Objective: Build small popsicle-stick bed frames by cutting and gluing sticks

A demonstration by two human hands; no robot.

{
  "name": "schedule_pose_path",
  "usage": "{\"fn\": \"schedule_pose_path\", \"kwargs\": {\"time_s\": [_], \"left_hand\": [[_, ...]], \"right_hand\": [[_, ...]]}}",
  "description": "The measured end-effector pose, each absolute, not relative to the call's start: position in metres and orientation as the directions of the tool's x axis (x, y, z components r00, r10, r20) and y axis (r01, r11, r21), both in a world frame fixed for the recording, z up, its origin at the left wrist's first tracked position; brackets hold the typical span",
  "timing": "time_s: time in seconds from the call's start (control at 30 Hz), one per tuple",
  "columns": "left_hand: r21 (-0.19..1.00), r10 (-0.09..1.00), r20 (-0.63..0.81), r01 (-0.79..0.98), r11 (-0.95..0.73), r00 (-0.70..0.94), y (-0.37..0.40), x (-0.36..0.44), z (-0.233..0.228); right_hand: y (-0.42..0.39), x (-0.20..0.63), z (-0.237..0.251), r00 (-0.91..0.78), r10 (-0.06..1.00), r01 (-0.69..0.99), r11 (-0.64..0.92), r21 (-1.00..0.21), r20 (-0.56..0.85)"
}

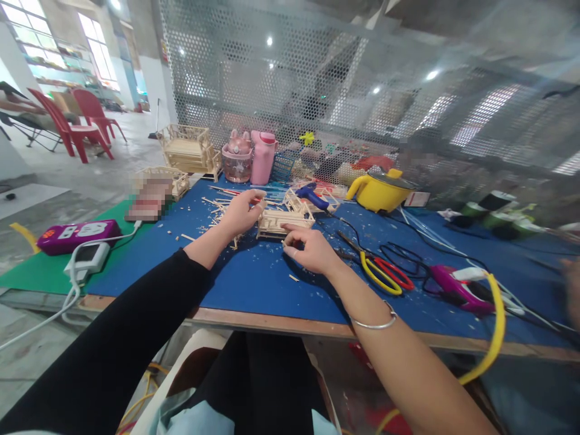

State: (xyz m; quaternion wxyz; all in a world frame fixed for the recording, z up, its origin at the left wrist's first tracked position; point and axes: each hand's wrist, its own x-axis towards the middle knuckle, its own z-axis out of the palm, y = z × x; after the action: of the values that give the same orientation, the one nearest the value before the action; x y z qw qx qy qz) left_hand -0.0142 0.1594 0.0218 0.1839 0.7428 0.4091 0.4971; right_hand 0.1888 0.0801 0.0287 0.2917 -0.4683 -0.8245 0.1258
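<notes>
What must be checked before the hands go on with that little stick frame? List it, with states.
1. Left hand at the stick frame, fingers on its left end: ok.
2. Right hand touching the frame's front edge: ok.
3. Frame resting flat on the blue mat: ok.
4. Scissors lying apart from the right hand: ok.
5. Loose sticks beside the left hand, within reach: ok.
6. Whether the frame's joints are set: cannot tell.
</notes>
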Motion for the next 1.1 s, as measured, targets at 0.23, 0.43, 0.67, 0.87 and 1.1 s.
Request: {"fn": "schedule_pose_path", "kwargs": {"time_s": [0.23, 0.43, 0.67, 0.87, 1.1], "left_hand": [[0.673, 0.81, 0.566, 0.483, -0.561, 0.153, 0.157, -0.015, 0.026], [0.656, 0.818, 0.555, 0.526, -0.542, 0.152, 0.133, -0.029, 0.028], [0.534, 0.86, 0.395, 0.681, -0.501, 0.324, 0.116, -0.02, 0.012], [0.573, 0.914, 0.32, 0.717, -0.397, 0.251, 0.117, -0.013, 0.01], [0.641, 0.917, 0.286, 0.656, -0.399, 0.278, 0.11, -0.013, 0.011]], "right_hand": [[0.076, 0.195, 0.035, -0.29, 0.842, 0.566, 0.533, -0.628, 0.454], [0.083, 0.216, 0.05, 0.161, 0.837, 0.277, 0.47, -0.838, 0.523], [0.079, 0.219, 0.048, -0.215, 0.946, 0.228, 0.29, -0.929, 0.243], [0.079, 0.214, 0.042, -0.439, 0.894, 0.235, 0.213, -0.948, 0.092], [0.079, 0.222, 0.045, -0.455, 0.884, 0.129, 0.184, -0.974, 0.106]]}}
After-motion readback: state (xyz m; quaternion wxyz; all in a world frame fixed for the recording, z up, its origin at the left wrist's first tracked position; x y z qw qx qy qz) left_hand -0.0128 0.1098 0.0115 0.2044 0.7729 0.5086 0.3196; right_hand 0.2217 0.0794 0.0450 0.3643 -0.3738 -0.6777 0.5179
